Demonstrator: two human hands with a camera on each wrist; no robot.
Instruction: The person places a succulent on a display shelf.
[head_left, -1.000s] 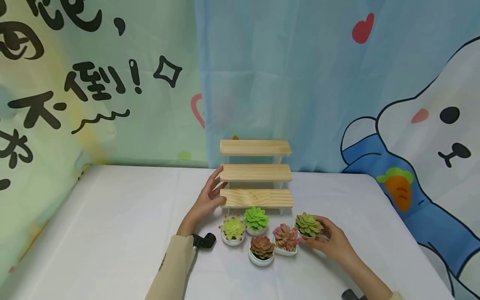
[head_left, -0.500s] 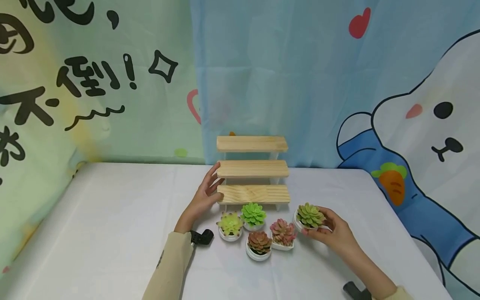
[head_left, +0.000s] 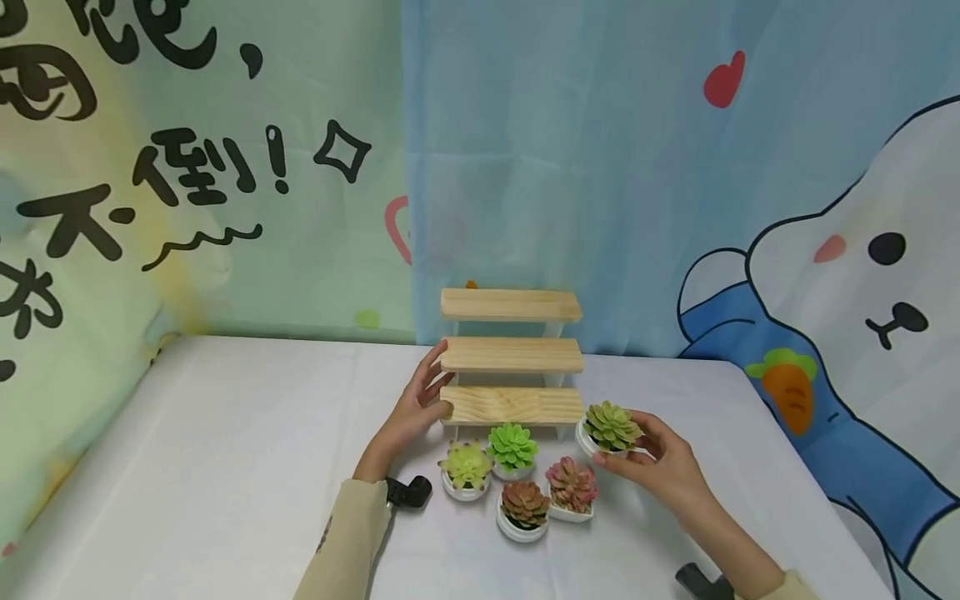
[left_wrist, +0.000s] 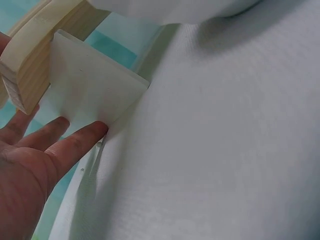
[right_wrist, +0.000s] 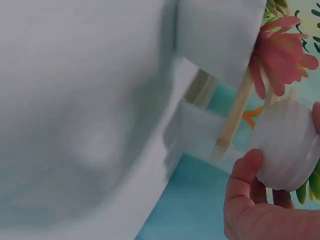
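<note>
Stand's three pine steps [head_left: 512, 356] are sitting bare. Right hand [head_left: 660, 468] is gripping the olive-green succulent [head_left: 611, 425] by its ribbed white pot, lifted beside the lowest step. Left hand [head_left: 416, 406], fingers straight, is bracing the stand's frosted side panel [left_wrist: 90, 90]. Four plastic-looking succulents [head_left: 517, 475] are waiting on the cloth-covered bench [head_left: 225, 467].
</note>
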